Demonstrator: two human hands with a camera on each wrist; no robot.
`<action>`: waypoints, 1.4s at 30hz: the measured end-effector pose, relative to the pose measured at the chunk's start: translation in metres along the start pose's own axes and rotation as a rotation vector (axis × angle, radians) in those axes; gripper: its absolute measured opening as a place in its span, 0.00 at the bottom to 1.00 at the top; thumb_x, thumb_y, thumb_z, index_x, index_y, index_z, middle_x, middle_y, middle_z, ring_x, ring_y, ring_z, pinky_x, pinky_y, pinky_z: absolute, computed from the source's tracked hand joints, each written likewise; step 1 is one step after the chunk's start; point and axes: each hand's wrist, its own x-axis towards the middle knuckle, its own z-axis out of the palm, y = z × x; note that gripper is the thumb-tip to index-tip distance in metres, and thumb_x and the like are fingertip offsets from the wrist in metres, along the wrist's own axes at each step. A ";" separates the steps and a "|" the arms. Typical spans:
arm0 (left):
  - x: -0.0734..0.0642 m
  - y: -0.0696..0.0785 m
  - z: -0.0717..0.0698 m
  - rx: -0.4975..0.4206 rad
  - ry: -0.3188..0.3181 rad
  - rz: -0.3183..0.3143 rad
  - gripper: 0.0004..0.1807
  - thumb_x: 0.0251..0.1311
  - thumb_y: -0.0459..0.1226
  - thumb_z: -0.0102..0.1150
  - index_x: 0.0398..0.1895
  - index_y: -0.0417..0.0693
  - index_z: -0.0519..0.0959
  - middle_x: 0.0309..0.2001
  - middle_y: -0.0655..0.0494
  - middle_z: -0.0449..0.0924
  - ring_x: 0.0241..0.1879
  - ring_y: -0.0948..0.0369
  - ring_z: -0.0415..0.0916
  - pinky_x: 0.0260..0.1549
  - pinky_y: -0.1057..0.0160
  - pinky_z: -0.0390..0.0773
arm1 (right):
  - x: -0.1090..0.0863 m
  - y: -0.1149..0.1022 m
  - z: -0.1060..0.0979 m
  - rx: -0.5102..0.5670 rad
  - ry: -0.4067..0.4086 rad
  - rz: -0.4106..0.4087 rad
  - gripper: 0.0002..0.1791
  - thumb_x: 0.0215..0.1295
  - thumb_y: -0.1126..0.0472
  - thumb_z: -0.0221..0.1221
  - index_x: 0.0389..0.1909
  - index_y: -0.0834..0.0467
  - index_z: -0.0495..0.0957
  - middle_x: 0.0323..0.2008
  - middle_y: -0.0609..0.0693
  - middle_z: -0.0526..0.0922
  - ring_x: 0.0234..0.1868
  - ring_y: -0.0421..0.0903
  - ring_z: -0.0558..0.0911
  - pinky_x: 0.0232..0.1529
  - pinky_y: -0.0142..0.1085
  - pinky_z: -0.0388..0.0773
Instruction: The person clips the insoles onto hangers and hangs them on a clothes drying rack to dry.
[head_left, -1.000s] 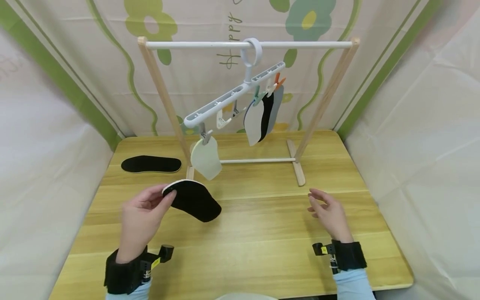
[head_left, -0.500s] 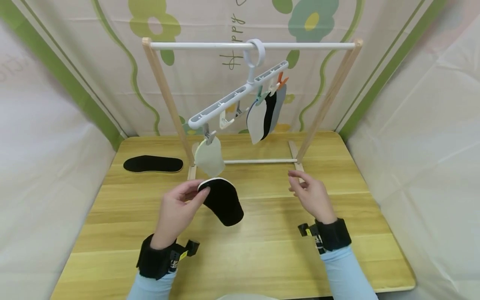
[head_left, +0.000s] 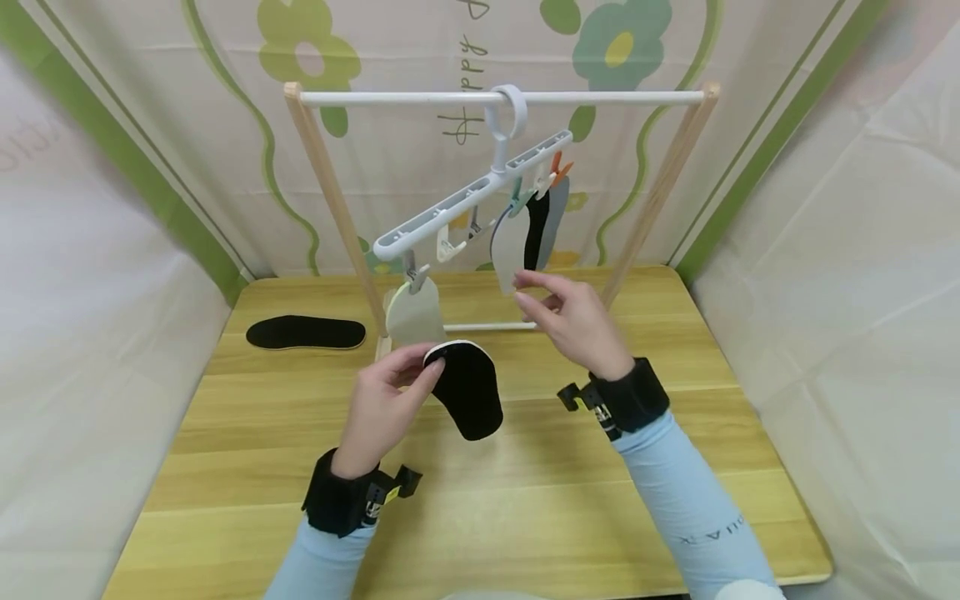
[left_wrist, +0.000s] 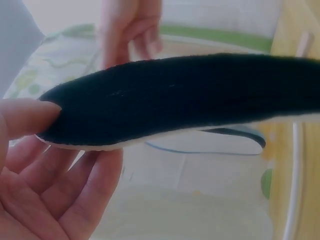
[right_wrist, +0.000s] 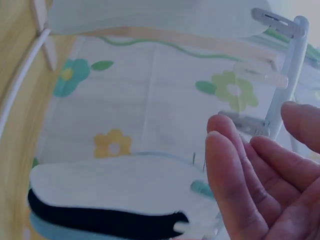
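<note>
My left hand (head_left: 386,404) pinches a black insole (head_left: 471,392) at one end, thumb on its black face and fingers behind. In the left wrist view the black insole (left_wrist: 190,95) shows a pale edge. My right hand (head_left: 577,325) is raised with thumb and fingers apart, holding nothing, in front of the hanging insoles. A pale insole (head_left: 414,315) hangs from a grey clip (head_left: 416,275) at the near end of the hanger (head_left: 450,204). Farther along, a white insole (head_left: 510,246), a black one (head_left: 536,229) and a grey-blue one (head_left: 557,221) hang from clips.
The hanger hooks over the white rod (head_left: 405,98) of a wooden stand. Between the hung insoles, a white clip (head_left: 448,247) and a grey clip (head_left: 474,225) hold nothing. Another black insole (head_left: 306,332) lies on the table (head_left: 225,467) at the left. Fabric walls surround the table.
My left hand has carried the black insole rightward to near the hanging pale insole. My right hand has moved left and up toward the hanger.
</note>
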 end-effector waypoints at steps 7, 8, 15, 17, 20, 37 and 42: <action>0.007 0.001 0.006 0.003 -0.038 -0.044 0.12 0.61 0.33 0.66 0.49 0.43 0.84 0.44 0.54 0.85 0.38 0.60 0.82 0.39 0.64 0.83 | 0.034 -0.021 0.005 0.101 -0.076 -0.037 0.24 0.71 0.54 0.59 0.65 0.58 0.75 0.55 0.50 0.82 0.31 0.41 0.86 0.33 0.36 0.84; 0.007 0.001 0.007 0.006 -0.042 -0.048 0.13 0.62 0.33 0.66 0.49 0.43 0.84 0.44 0.54 0.85 0.38 0.60 0.82 0.39 0.64 0.83 | 0.038 -0.023 0.005 0.119 -0.093 -0.037 0.24 0.71 0.55 0.59 0.66 0.58 0.74 0.56 0.50 0.81 0.32 0.41 0.86 0.33 0.37 0.84; 0.012 0.001 0.012 0.014 -0.047 -0.048 0.12 0.62 0.32 0.66 0.49 0.43 0.83 0.43 0.54 0.84 0.38 0.61 0.82 0.37 0.65 0.83 | 0.057 -0.032 0.010 0.211 -0.157 0.010 0.27 0.73 0.54 0.56 0.70 0.57 0.69 0.61 0.51 0.78 0.36 0.50 0.86 0.33 0.39 0.84; 0.013 0.001 0.014 0.011 -0.049 -0.048 0.12 0.62 0.32 0.66 0.49 0.43 0.83 0.44 0.54 0.84 0.38 0.61 0.82 0.37 0.64 0.83 | 0.060 -0.033 0.012 0.227 -0.157 0.024 0.28 0.74 0.53 0.55 0.71 0.57 0.67 0.62 0.51 0.77 0.37 0.51 0.86 0.32 0.40 0.84; 0.014 -0.001 0.016 0.004 -0.051 -0.051 0.12 0.63 0.32 0.65 0.50 0.43 0.83 0.44 0.54 0.84 0.38 0.61 0.82 0.37 0.64 0.83 | 0.063 -0.033 0.013 0.278 -0.179 0.064 0.29 0.74 0.50 0.54 0.72 0.54 0.65 0.64 0.49 0.75 0.37 0.52 0.86 0.31 0.43 0.84; 0.023 0.002 0.033 0.078 0.004 -0.006 0.12 0.66 0.31 0.62 0.51 0.40 0.81 0.40 0.52 0.83 0.38 0.61 0.80 0.42 0.60 0.82 | 0.076 -0.023 0.014 0.664 -0.264 0.104 0.22 0.77 0.56 0.51 0.68 0.56 0.71 0.57 0.57 0.78 0.40 0.54 0.84 0.30 0.38 0.82; 0.027 0.003 0.036 0.099 0.031 0.017 0.13 0.65 0.31 0.62 0.52 0.38 0.81 0.38 0.50 0.83 0.36 0.60 0.80 0.40 0.61 0.82 | 0.077 -0.023 0.013 0.690 -0.275 0.100 0.19 0.76 0.58 0.52 0.63 0.58 0.74 0.55 0.56 0.81 0.37 0.53 0.83 0.29 0.36 0.81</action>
